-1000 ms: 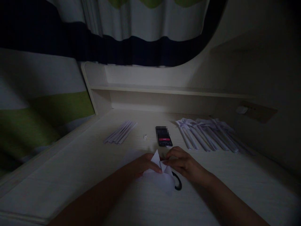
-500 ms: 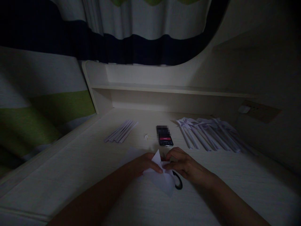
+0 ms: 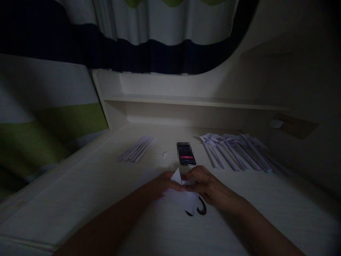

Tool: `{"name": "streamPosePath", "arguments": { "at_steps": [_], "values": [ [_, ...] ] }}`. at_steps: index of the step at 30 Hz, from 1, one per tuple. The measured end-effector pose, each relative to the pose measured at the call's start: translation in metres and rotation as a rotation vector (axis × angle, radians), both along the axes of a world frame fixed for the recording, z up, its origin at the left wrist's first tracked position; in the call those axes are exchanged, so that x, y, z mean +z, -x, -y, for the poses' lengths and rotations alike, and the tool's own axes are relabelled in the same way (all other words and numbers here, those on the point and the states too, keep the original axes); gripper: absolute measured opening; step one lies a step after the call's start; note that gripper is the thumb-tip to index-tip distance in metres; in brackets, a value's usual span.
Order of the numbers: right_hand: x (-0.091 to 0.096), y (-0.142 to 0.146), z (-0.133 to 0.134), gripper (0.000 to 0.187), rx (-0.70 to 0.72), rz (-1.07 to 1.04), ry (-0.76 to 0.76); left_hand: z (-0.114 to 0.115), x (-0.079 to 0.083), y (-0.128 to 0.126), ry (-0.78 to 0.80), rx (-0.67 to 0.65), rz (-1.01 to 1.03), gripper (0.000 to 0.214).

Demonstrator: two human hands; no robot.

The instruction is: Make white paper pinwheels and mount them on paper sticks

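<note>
Between my two hands is a folded piece of white paper (image 3: pixel 176 177), one pointed corner standing up. My left hand (image 3: pixel 163 183) pinches it from the left, thumb toward me. From the right, my right hand (image 3: pixel 206 183) closes its bent fingers on the other edge; the fingertips are partly hidden behind the paper. The lower part of the paper hangs over black curved loops (image 3: pixel 203 207) that look like scissor handles; the rest of that tool is covered. A pale sheet (image 3: pixel 145 177) lies flat beside my left hand.
A phone (image 3: pixel 188 160) with a lit screen lies beyond my hands, beside a small crumpled white scrap (image 3: pixel 165 154). Several rolled paper sticks (image 3: pixel 137 149) lie at left. Several paper sticks with folded tops (image 3: pixel 234 153) lie at right. A shelf (image 3: pixel 186 101) runs across the back.
The held paper has tipped and its raised corner has shifted slightly left. A second black loop now shows below it. Both hands keep their hold.
</note>
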State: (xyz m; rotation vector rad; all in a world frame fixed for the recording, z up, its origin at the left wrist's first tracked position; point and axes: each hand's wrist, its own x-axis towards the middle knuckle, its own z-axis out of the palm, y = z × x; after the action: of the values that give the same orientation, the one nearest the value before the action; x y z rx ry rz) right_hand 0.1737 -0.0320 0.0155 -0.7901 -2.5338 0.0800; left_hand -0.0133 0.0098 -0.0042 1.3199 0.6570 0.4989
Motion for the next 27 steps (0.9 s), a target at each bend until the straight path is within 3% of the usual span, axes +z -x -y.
{"name": "streamPosePath", "arguments": {
  "at_steps": [3,8,10,14,20,27],
  "values": [
    [-0.002,0.0,0.0,0.035,-0.003,-0.095,0.069,-0.002,-0.002,-0.001,0.072,-0.033,0.073,0.036],
    [-0.006,0.002,-0.005,0.021,-0.055,-0.313,0.237,-0.008,-0.012,-0.004,-0.005,-0.002,0.034,0.042],
    [-0.009,0.002,-0.006,0.014,-0.145,-0.374,0.336,-0.007,-0.012,-0.005,-0.05,0.014,-0.014,0.047],
    [-0.016,0.004,-0.005,0.016,-0.306,-0.36,0.531,-0.001,-0.007,-0.006,-0.141,0.002,-0.093,0.048],
    [-0.017,0.011,-0.001,0.006,-0.268,-0.274,0.643,0.003,-0.007,-0.006,-0.255,0.01,-0.228,0.054],
    [-0.019,0.012,0.0,0.011,-0.251,-0.324,0.821,0.002,-0.017,-0.006,-0.299,0.057,-0.312,0.061]
  ]
}}
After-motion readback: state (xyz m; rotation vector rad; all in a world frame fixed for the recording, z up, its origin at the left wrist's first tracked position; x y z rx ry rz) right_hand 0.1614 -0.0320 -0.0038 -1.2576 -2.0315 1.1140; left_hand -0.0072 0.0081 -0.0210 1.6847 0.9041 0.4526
